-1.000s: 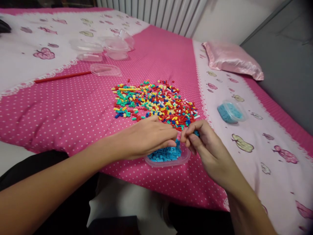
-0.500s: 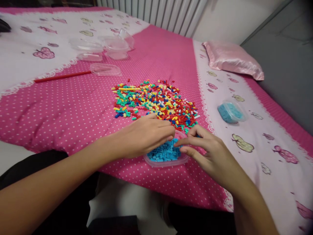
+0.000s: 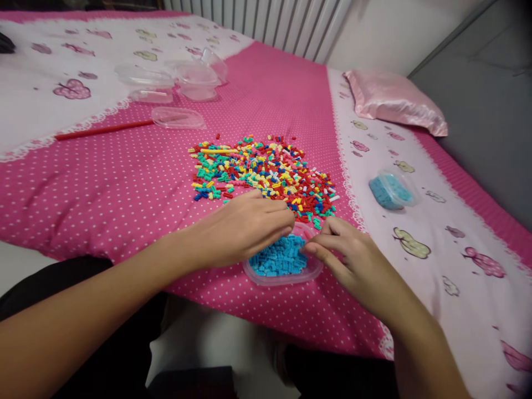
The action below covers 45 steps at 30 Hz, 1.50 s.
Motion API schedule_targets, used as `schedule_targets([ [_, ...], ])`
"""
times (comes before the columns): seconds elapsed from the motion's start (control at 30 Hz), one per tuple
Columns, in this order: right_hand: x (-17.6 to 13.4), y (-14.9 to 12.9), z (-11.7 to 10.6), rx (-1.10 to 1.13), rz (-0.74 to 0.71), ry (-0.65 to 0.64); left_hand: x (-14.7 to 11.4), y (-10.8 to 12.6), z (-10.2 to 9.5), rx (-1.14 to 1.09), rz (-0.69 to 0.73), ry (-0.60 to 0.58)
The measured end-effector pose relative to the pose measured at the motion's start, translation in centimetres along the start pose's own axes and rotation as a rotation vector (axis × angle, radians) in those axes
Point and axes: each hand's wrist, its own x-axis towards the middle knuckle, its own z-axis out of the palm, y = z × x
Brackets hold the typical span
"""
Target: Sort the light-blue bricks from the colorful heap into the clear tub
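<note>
A clear plastic container (image 3: 286, 280) filled with small light-blue building bricks (image 3: 276, 257) sits near the bed's front edge. My left hand (image 3: 253, 224) is over its left side, fingers curled together and pointing inward. Their tips are turned down, so anything in them is hidden. At the container's right side my right hand (image 3: 344, 246) has thumb and forefinger pinched together over the blue bricks. Whatever is in that pinch is too small to make out. Right behind both hands spreads a pile of mixed-colour bricks (image 3: 270, 172), red, yellow, green, cream and dark blue.
To the right stands another clear container of blue bricks (image 3: 390, 191). Several clear containers (image 3: 195, 77) and a clear lid (image 3: 178, 117) lie at the back left, beside a red stick (image 3: 103, 129). A pink pillow (image 3: 394, 102) rests near the grey panel.
My right thumb and forefinger have come together from a wider spread at the container's right side. My left hand has shifted slightly left, uncovering more of the container's far rim.
</note>
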Motion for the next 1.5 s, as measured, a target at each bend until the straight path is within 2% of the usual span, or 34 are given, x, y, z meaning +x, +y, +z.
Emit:
schedule_targets([
  [0.13, -0.1, -0.2, -0.3, 0.075, 0.012, 0.017, -0.1, -0.1, 0.2, 0.008, -0.001, 0.003],
  [0.3, 0.0, -0.4, -0.3, 0.065, 0.019, -0.094, 0.0, 0.0, 0.1, 0.008, -0.001, -0.002],
  [0.5, -0.2, -0.6, -0.2, 0.245, 0.050, 0.111, -0.1, 0.4, -1.0, -0.147, -0.047, -0.083],
  [0.63, -0.1, -0.2, 0.5, 0.304, 0.051, 0.195, -0.3, 0.4, -1.1, -0.265, -0.057, -0.056],
  [0.8, 0.0, 0.2, 0.9, 0.434, 0.044, 0.266, -0.2, 0.6, -0.6, -0.243, -0.261, -0.024],
  [0.87, 0.0, 0.2, 0.9, 0.465, 0.059, 0.264, -0.1, 0.6, -0.5, -0.237, -0.279, -0.008],
  [1.03, 0.2, -0.3, 0.9, 0.274, 0.088, 0.220, 0.1, 0.5, -0.4, -0.219, -0.244, -0.037],
  [1.2, 0.7, -0.5, 1.3, 0.095, 0.084, 0.234, 0.0, 0.2, -0.2, -0.159, -0.129, -0.020],
  [1.43, 1.1, -0.4, 1.8, 0.011, 0.009, 0.216, 0.1, 0.1, -0.4, -0.095, -0.126, -0.038],
  [1.5, 1.2, -0.4, 2.0, 0.004, 0.029, 0.212, 0.1, 0.1, -0.4, -0.078, -0.120, -0.026],
])
